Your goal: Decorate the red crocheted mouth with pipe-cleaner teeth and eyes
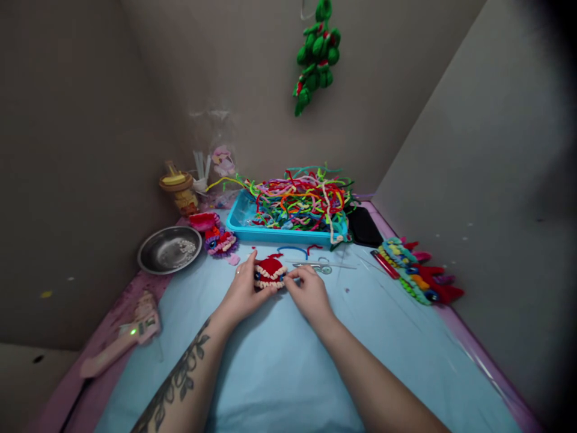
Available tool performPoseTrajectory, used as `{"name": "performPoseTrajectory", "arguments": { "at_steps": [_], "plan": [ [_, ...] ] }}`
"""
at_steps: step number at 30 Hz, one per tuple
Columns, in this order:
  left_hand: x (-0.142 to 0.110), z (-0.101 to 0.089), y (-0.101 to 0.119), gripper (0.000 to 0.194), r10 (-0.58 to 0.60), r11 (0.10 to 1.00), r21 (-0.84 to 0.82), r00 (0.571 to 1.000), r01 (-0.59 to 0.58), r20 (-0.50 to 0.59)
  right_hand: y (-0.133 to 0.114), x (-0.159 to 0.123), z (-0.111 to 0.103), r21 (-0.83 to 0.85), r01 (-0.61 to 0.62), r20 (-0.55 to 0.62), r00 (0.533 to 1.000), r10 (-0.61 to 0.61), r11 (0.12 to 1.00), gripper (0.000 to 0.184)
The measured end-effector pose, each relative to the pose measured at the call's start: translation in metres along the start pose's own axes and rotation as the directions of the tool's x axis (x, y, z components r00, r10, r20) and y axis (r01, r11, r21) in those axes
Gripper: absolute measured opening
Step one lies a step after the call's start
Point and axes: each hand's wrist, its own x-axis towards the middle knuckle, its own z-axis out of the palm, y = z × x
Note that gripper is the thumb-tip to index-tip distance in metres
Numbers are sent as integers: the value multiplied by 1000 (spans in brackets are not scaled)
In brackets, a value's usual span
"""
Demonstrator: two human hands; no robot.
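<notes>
1. Two hands at work, and the red crocheted piece [271, 266] with its cream ruffles sits right between them, low over the blue-covered surface [288, 367]!
2. Left hand [246, 284] has it gripped, thumb along the near edge, fingers around the left side.
3. Right hand [309, 290] comes in at the right edge, fingers bent, tips right up against it; whether they pinch anything, I cannot tell.
4. Just beyond, scissors [325, 269] lie near a blue strand [293, 249].
5. Behind those, a blue tray [288, 233] brims with colourful yarn [306, 201].
6. Out left: metal bowl [157, 252], and nearer, a pink glue gun [112, 352], green light glowing!
7. Far right, more crocheted pieces [417, 270] lie together.
</notes>
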Motion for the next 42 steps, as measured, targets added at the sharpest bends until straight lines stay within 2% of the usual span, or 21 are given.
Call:
{"name": "performPoseTrajectory", "arguments": {
  "at_steps": [3,9,18,23,27,31,35,42],
  "plan": [
    [0,1,1,90,-20,1000,-1,1000,20,1,0,0,4,-43,-16,7,1000,16,999,12],
    [0,3,0,91,-49,999,15,999,49,13,-1,2,7,-17,-32,2,999,32,999,13],
    [0,5,-5,88,4,1000,31,1000,-4,1,-5,1,7,-41,-17,24,1000,18,999,11],
    [0,6,-3,86,20,998,67,1000,-20,1,-1,4,9,-18,4,18,1000,-4,1000,12],
    [0,5,-3,91,21,996,85,999,-18,-30,2,6,1,45,22,0,1000,-22,999,13],
    [0,0,-9,93,8,998,63,999,-6,-38,4,7,-8,87,21,-39,999,-17,996,14],
    [1,-2,-12,93,-9,1000,-21,1000,9,-12,4,4,-7,85,40,-17,999,-39,996,15],
    [1,-7,-3,97,-36,998,-57,999,37,11,1,-2,-5,81,104,17,994,-106,991,21]
  ]
}}
